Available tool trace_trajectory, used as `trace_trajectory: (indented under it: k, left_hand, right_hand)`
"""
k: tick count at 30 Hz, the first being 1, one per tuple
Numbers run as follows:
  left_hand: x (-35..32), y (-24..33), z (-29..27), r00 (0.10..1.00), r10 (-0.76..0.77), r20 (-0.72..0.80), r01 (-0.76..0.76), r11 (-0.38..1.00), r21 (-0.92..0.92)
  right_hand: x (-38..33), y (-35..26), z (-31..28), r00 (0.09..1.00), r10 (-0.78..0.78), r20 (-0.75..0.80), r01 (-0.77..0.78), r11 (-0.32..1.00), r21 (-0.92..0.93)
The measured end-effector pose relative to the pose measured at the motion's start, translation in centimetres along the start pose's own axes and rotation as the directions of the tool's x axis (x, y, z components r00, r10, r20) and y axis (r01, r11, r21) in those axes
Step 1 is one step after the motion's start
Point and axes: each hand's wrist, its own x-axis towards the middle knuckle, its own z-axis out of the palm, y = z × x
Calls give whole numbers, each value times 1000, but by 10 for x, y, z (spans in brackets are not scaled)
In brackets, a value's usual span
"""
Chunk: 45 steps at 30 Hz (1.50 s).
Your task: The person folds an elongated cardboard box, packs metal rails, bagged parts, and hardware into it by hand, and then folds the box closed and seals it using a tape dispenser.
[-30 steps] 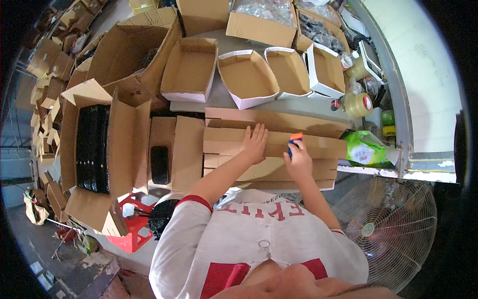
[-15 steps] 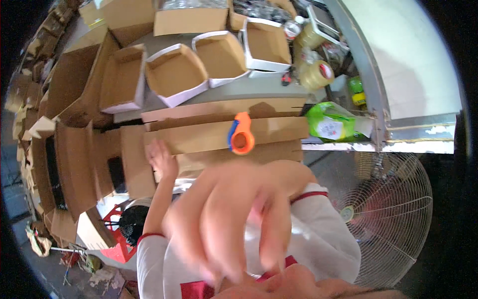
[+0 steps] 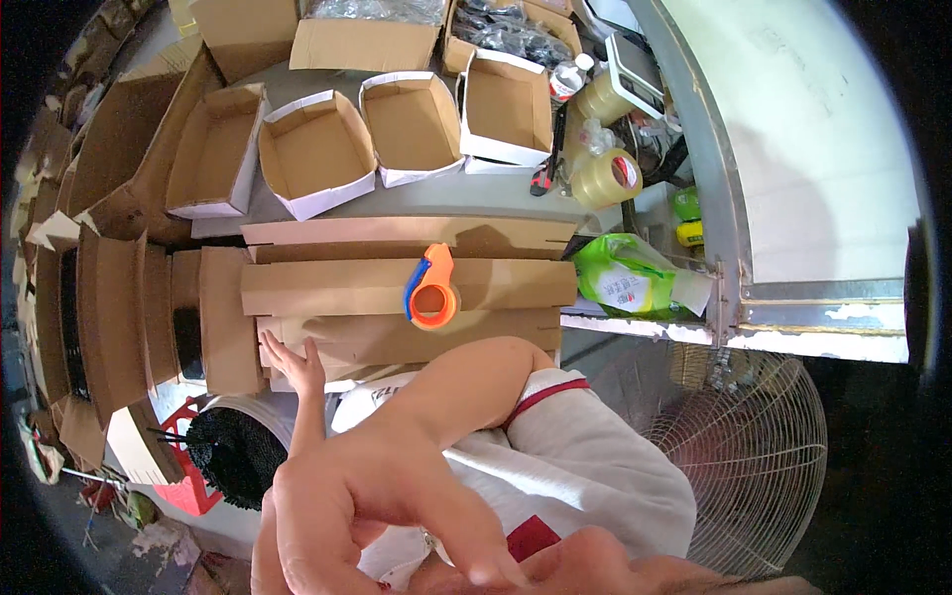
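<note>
Left hand (image 3: 296, 365) flat, open, on near edge of folded carton (image 3: 407, 288); right hand (image 3: 387, 506) raised, empty; tape dispenser (image 3: 432, 288) atop carton.

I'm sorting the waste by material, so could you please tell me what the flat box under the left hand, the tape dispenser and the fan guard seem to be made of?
Flat box: brown corrugated cardboard, matte, with folded flaps and cut slots.
Tape dispenser: orange and blue, smooth with a slight sheen, probably moulded plastic.
Fan guard: thin pale wires in a radial grid, likely coated metal.
</note>
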Motion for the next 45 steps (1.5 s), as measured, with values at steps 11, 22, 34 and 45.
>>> trace_trajectory:
  k: [11,22,34,45]
  left_hand:
    - [68,28,32,924,-353,-149,192,762,-618]
    - [80,27,44,894,-381,-238,162,768,-620]
    - [73,14,53,839,-505,-204,246,687,-684]
    - [83,12,21,844,-416,-338,441,897,-1]
  right_hand:
    - [-2,16,-30,987,132,-96,-126,990,70]
    - [5,7,-92,694,565,-447,-617,786,34]
    - [-199,-168,-282,228,89,-970,-786,-571,-237]
    - [-217,-157,-307,406,189,-894,-286,-903,-321]
